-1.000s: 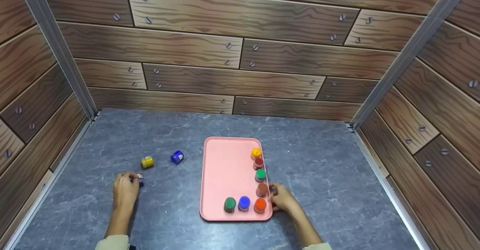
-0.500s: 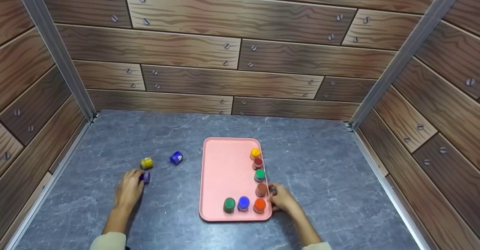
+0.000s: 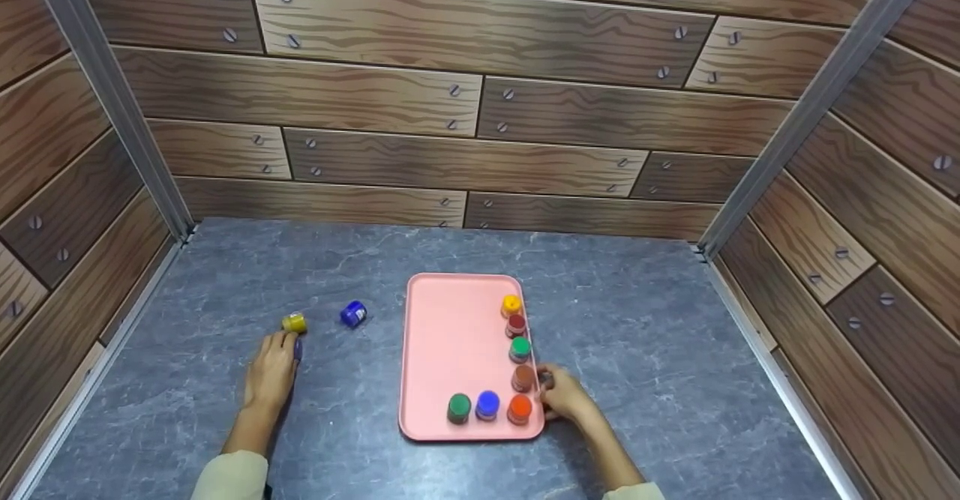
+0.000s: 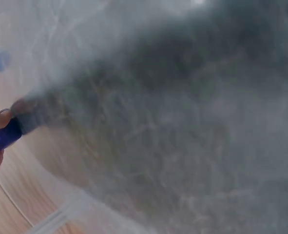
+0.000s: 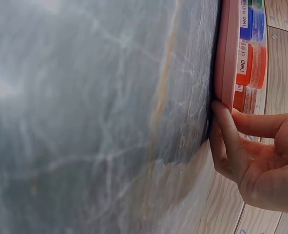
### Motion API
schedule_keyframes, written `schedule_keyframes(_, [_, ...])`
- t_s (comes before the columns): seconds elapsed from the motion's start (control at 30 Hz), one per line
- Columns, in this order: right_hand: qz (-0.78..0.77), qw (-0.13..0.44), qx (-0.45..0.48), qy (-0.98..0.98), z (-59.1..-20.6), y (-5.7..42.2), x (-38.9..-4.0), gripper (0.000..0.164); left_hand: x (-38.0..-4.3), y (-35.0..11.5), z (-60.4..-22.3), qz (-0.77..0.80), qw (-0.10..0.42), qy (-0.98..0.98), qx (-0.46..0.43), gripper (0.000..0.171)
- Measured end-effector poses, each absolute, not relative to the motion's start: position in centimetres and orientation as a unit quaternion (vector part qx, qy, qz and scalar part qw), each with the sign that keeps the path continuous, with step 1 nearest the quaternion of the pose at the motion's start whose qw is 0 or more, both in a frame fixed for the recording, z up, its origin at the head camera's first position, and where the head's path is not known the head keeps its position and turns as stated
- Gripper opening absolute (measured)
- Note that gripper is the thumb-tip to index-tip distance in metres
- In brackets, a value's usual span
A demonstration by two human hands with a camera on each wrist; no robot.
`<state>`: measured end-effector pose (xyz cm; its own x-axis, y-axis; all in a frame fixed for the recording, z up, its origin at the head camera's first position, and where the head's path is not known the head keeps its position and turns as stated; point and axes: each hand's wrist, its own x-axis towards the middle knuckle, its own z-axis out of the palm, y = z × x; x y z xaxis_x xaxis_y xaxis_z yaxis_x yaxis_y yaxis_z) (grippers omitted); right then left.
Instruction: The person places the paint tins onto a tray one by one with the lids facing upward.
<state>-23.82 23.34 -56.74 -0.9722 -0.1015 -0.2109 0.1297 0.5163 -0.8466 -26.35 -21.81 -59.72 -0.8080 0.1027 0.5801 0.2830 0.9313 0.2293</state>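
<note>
My left hand [image 3: 271, 371] pinches a purple paint jar [image 4: 7, 134] between thumb and fingers, close over the table. In the head view the fingers hide most of that jar. Just beyond the fingertips a yellow paint jar [image 3: 295, 323] lies on its side. A blue paint jar [image 3: 353, 313] lies farther to the right. My right hand [image 3: 564, 395] holds the right edge of the pink tray [image 3: 442, 350], with the thumb at the rim and fingers curled at its outer side in the right wrist view.
Upright paint jars line the tray's right side, among them a yellow-orange [image 3: 511, 304], a light green [image 3: 520, 348] and a red one [image 3: 520, 408]. A dark green jar [image 3: 459, 408] and a blue-capped jar [image 3: 487, 404] stand along its near edge. Wood-patterned walls [image 3: 375, 95] enclose the grey table [image 3: 630, 297].
My left hand has moved to the right and slightly away from me, bringing the purple paint jar along, up beside the yellow jar. The right hand stays at the tray's edge.
</note>
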Motion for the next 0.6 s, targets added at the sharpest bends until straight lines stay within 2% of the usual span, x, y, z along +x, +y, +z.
schedule_keyframes(0.27, [-0.491,0.122,0.016,0.862,-56.79,23.25,-23.91,0.05,-26.71,-21.86,-60.47,-0.14,0.367,-0.912,-0.121,0.029])
schedule_keyframes(0.6, [-0.494,0.118,-0.002,0.862,-56.83,23.35,-23.88,0.048,-26.7,-21.72,-60.47,-0.145,0.375,-0.909,-0.106,0.025])
